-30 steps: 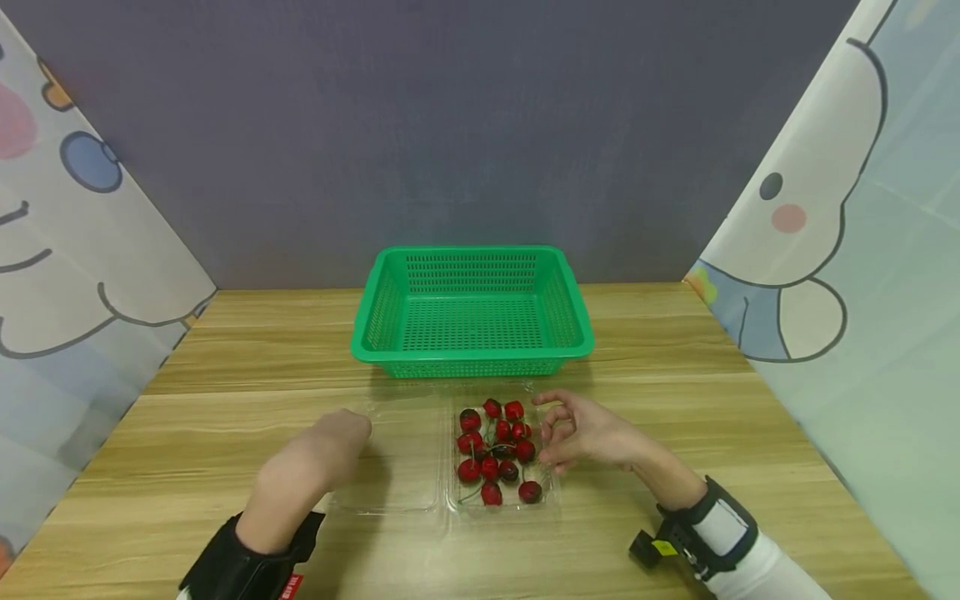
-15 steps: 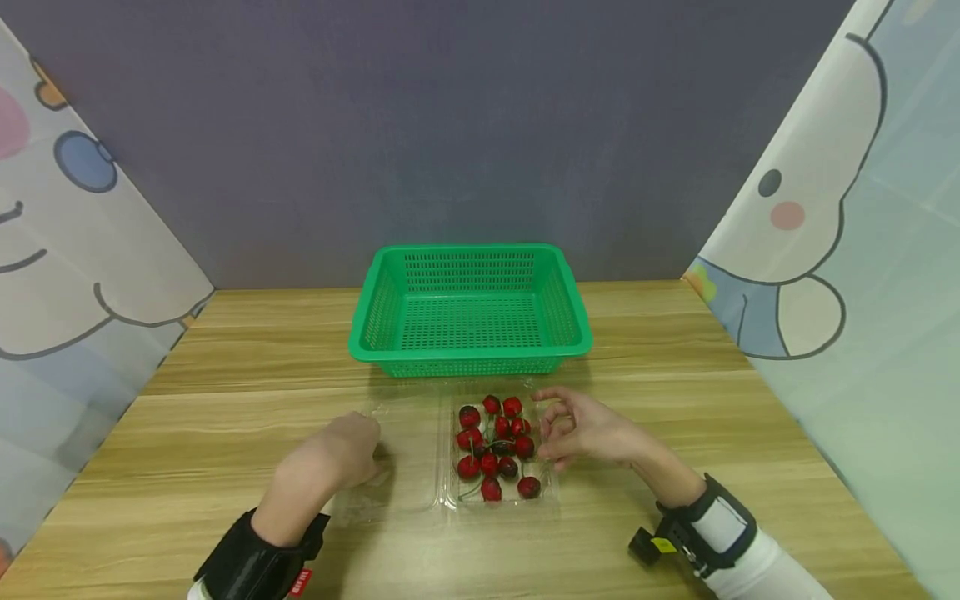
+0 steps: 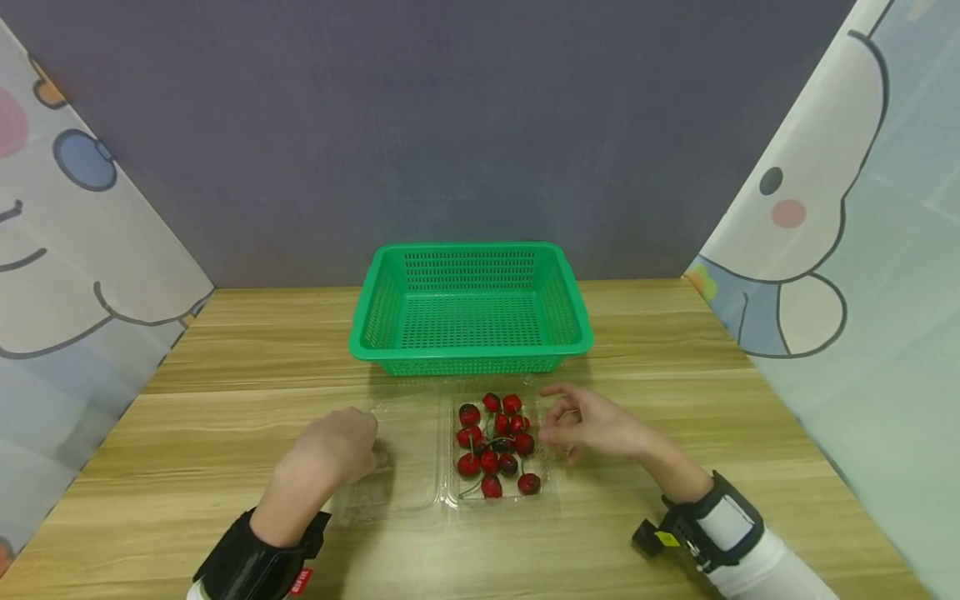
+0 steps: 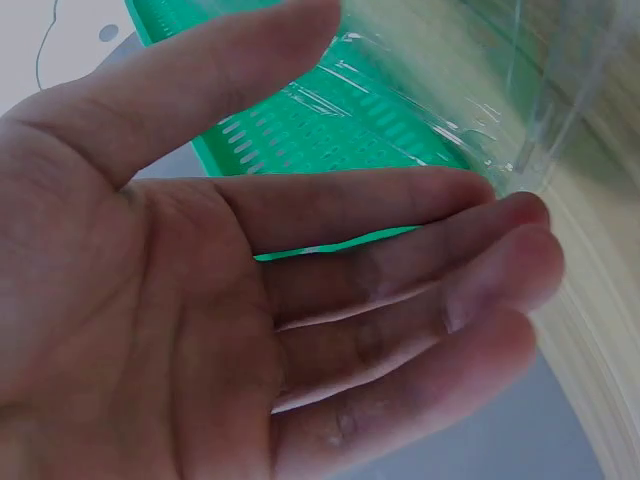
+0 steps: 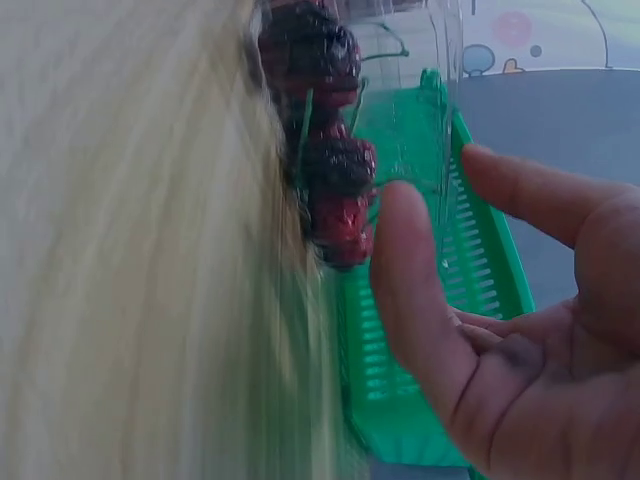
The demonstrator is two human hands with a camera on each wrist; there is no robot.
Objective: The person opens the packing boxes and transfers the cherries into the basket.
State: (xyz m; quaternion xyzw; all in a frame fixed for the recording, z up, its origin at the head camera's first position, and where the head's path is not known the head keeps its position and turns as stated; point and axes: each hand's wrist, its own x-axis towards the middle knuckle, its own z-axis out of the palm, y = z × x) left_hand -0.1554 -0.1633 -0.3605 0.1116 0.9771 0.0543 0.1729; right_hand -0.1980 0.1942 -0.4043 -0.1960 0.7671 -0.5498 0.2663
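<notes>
A clear plastic clamshell box lies unfolded on the table, its tray (image 3: 536,493) on the right and its lid (image 3: 412,471) on the left. Several dark red cherries (image 3: 490,462), some with green stems, sit in the tray. At the lid's left edge is my left hand (image 3: 333,446); the left wrist view shows its fingers (image 4: 400,270) fairly straight, thumb spread, palm bare, fingertips right at the plastic. Beside the tray's right wall my right hand (image 3: 592,425) has its thumb and forefinger apart, the other fingers loosely bent, nothing between them.
A green plastic basket (image 3: 472,353) with slotted walls stands behind the box. Beyond the wooden table (image 3: 247,358) rises a dark grey wall (image 3: 465,125), and cartoon-printed panels (image 3: 840,417) flank both sides.
My left hand has moved slightly right, over the lid's left edge. My right hand has drawn back a little to the right from the tray wall. Box and cherries stay put.
</notes>
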